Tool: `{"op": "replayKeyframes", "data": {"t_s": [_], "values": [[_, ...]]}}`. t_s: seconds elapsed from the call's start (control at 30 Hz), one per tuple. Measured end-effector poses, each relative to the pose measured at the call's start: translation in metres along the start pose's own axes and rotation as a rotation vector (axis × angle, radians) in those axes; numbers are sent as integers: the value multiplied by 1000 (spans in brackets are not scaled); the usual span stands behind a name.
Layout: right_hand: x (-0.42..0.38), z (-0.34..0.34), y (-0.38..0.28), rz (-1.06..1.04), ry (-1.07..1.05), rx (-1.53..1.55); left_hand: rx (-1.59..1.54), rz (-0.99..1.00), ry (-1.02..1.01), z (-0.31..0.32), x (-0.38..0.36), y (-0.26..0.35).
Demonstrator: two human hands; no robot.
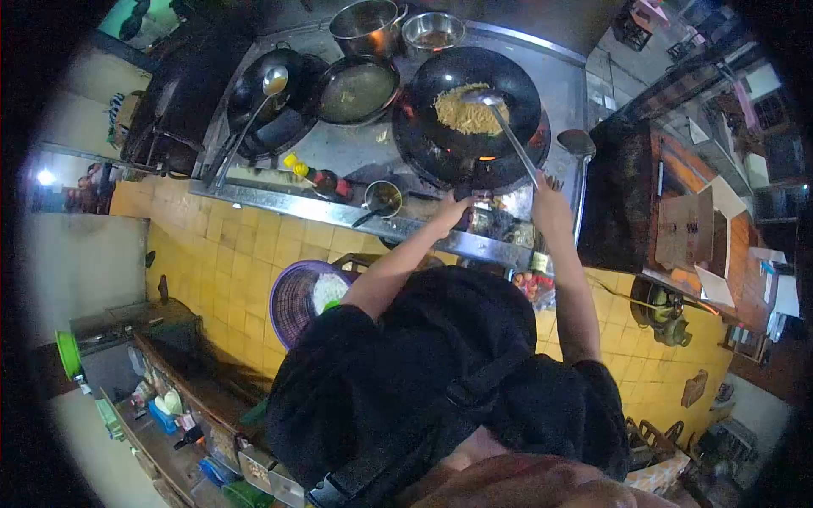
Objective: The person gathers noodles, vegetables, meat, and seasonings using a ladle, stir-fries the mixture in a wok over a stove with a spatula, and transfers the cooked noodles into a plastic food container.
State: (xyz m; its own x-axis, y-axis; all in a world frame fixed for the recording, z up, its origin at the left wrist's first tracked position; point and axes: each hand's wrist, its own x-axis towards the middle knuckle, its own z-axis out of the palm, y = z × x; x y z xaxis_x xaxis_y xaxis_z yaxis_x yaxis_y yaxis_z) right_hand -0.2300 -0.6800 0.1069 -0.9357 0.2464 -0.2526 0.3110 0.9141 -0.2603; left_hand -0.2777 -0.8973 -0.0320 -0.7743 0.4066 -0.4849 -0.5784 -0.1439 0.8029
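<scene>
Noodles [464, 112] lie in a large black wok [508, 74] on a lit burner, with a flame showing under its near side. My right hand [550, 210] is closed round the handle of a metal ladle [511, 134], whose bowl rests on the noodles. At the near edge of the wok, my left hand [452, 212] is closed on what looks like the wok's dark handle, partly hidden by the fingers. Left of it are a small pot [384, 198] with dark liquid and a red bottle with a yellow cap [323, 181] lying on its side.
A second wok [279, 127] with a ladle [254, 118], a pan [358, 91], a steel pot [366, 30] and a metal bowl [434, 32] stand on the stove. A purple basket [288, 306] is below left. An open cardboard box [690, 233] sits at right.
</scene>
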Motion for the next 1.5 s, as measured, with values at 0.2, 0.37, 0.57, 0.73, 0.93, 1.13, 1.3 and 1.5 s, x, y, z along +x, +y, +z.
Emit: {"op": "replayKeyframes", "data": {"t_s": [0.2,0.37,0.57,0.73,0.93,1.13,1.3,1.5], "values": [[7,89,17,-103,308,176,37,10,33,0,-10,7],[26,46,8,-159,-17,594,31,14,-32,-5,-8,5],[-30,-22,2,-317,13,106,-97,-27,-136,-9,1,0],[-6,0,-33,-64,-99,92,-257,-255,-348,-35,56,-42],[-50,-123,-2,-219,-279,115,-790,-379,-135,99,-123,124],[-69,-106,-4,-367,-208,175,-422,-390,-150,39,-73,107],[-78,-85,-1,-151,-148,107,-294,-393,-127,89,-162,88],[-71,-66,13,-259,-159,-53,-306,-326,-209,23,-68,97]]}}
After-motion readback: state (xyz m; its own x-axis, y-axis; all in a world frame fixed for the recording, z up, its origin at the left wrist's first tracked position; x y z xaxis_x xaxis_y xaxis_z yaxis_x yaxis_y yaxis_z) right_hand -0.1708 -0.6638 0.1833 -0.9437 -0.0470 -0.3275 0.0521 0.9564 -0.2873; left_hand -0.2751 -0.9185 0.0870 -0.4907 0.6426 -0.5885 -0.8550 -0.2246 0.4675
